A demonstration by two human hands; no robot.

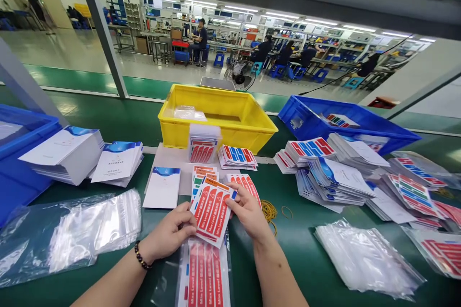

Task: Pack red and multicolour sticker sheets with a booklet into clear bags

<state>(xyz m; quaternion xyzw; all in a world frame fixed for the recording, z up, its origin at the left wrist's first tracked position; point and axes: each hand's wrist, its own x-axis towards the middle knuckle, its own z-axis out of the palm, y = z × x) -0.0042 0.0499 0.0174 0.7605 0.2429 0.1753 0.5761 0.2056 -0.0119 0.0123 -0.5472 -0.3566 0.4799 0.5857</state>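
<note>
Between my two hands is a small set of red-and-white label sheets printed "Max Level" and "Min Level". My left hand pinches its lower left edge, and my right hand grips its upper right corner. Below them a clear plastic bag lies on the table with similar red label sheets showing in it. Behind the held sheets are more label sheets with orange tops and a red sheet. A white booklet with a blue top lies just left of them.
A yellow bin stands behind, with blue bins at both sides. Booklet stacks stand left; booklets and label sheets lie right. Clear bags and rubber bands rest on the green table. People sit beyond.
</note>
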